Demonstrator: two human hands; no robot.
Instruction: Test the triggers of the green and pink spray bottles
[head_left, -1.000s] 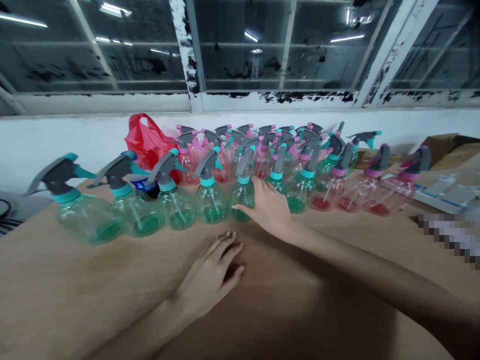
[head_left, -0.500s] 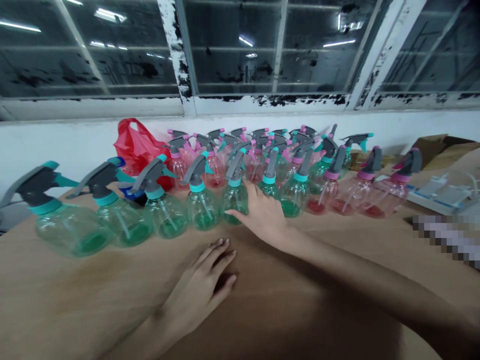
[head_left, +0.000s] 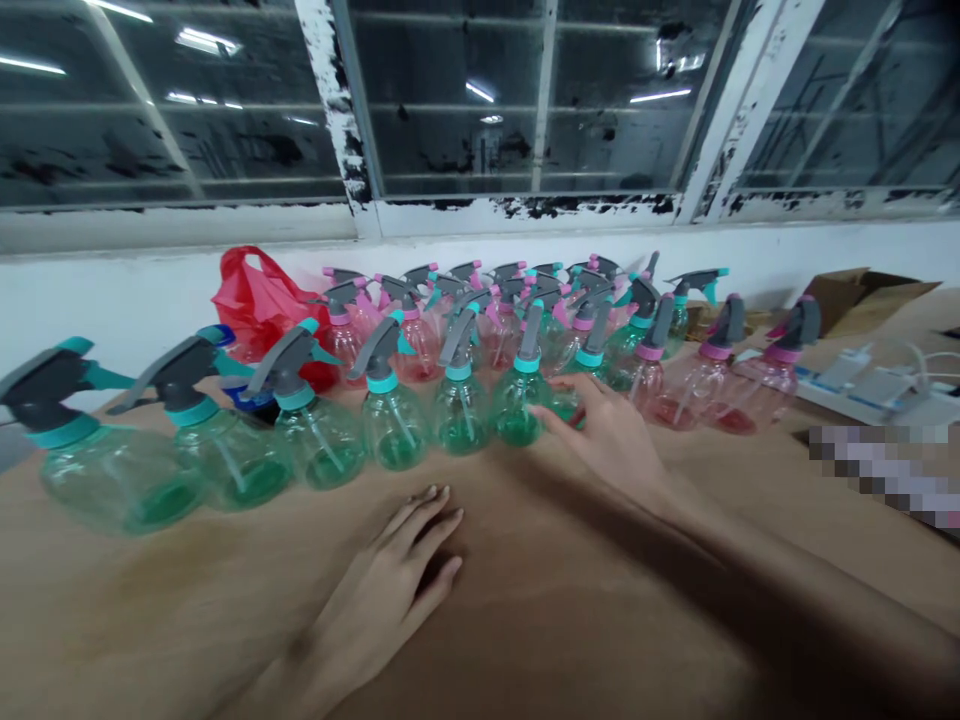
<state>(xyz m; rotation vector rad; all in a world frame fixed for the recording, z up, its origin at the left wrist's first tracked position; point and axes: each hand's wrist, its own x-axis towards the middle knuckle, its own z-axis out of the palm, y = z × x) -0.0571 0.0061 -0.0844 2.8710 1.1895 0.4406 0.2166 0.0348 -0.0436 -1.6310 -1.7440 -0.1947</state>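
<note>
My left hand [head_left: 386, 590] lies on the table with its fingers stretched out and nothing in it. My right hand [head_left: 611, 435] reaches to the front row of spray bottles, thumb and fingers apart. It is in front of a green spray bottle [head_left: 590, 358] with a turquoise collar and covers much of its body; whether the fingers touch it I cannot tell. Just left of the thumb stands another green spray bottle [head_left: 517, 405]. More green bottles with some green liquid continue leftward, as far as a large-looking one [head_left: 120, 480]. To the right stand pink spray bottles [head_left: 746, 385].
Behind the front row stand more pink and green spray bottles [head_left: 416, 340]. A red plastic bag [head_left: 259, 300] sits at the back left by the wall. At the right are a brown paper bag [head_left: 870, 295], a white power strip [head_left: 847, 395] and a blurred-out patch.
My right hand has moved right along the front row, past one green bottle to another. My left hand stays on the table. The view has shifted slightly.
</note>
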